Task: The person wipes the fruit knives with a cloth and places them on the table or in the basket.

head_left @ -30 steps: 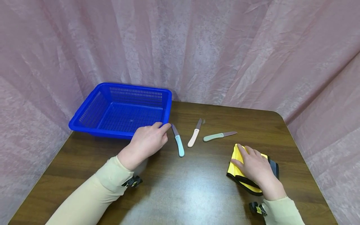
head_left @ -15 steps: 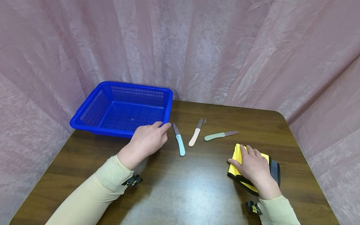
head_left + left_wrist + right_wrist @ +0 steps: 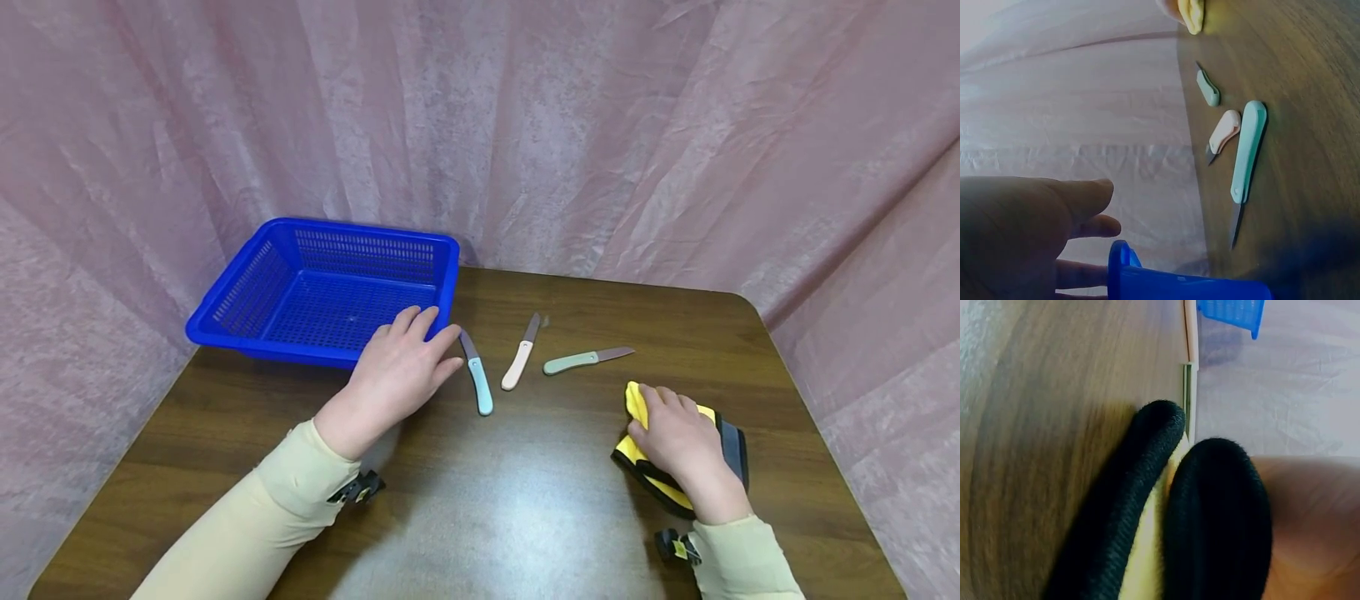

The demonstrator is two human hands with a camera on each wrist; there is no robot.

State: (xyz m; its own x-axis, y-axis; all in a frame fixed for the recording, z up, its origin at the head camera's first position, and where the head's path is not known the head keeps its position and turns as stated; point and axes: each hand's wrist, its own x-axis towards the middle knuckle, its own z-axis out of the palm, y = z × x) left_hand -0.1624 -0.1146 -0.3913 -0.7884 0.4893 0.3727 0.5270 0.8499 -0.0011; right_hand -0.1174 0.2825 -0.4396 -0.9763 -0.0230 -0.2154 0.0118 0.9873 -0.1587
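My left hand (image 3: 401,367) hovers at the near right corner of the blue plastic basket (image 3: 322,354), fingers loosely straight and holding nothing; whether a fingertip touches the rim, I cannot tell. Right of it lies a knife with a light blue handle (image 3: 481,390). Two more knives follow, one with a cream handle (image 3: 516,367) and one with a green handle (image 3: 572,363). At the right, my right hand (image 3: 681,437) pinches a folded yellow and grey cloth (image 3: 634,403) with black edging. Its black edges (image 3: 1216,512) fill much of the right wrist view, hiding the fingertips.
A brown wooden table (image 3: 487,492) bears everything. Pink curtain (image 3: 525,142) hangs right behind its far edge and along both sides. The knife blades (image 3: 531,327) lie bare, the blue-handled one close beside the basket.
My left fingers have spread and lifted a little from the basket corner. My right thumb has drawn in towards the fingers, bunching the yellow cloth. The knives and basket stay put.
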